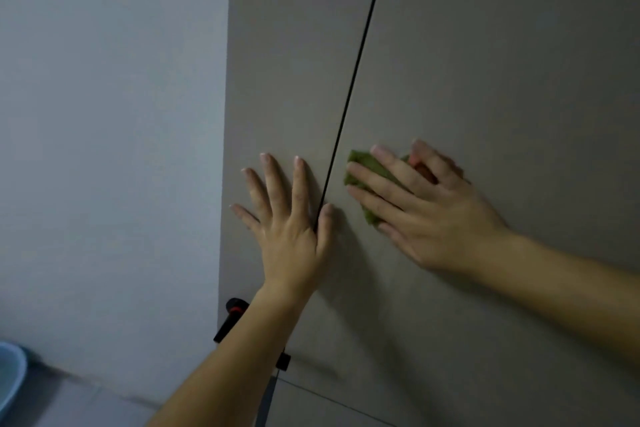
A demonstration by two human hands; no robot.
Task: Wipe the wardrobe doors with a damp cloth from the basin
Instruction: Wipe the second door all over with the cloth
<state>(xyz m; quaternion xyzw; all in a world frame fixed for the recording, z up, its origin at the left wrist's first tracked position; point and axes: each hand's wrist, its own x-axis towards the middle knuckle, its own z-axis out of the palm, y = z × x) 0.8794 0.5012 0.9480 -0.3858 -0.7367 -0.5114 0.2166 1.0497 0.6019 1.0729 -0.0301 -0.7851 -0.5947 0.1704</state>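
Pressing our right hand (pixel 426 215) on the green cloth (pixel 363 170), we hold it flat against the right wardrobe door (pixel 502 62). The fingers lie straight over the cloth and push on it; they are not curled round it. Our left hand (pixel 287 229) rests flat on the left wardrobe door (pixel 287 62), with its fingers spread out and holding nothing. Its thumb reaches over the thin dark gap (pixel 356 62) between the two doors.

Low down by the left edge of the wardrobe we see a black thing with a red band (pixel 232 314). Our left arm hides part of it. A small black piece (pixel 284 361) sits just under that arm. We cannot tell what these are. The blue basin (pixel 10 374) is well apart from the hands, at the bottom left on the floor (pixel 69 406), beside the pale wall (pixel 104 114).

The left door is narrow and ends at the wall. The right door is wide, with lots of bare room above and to the right of the cloth.
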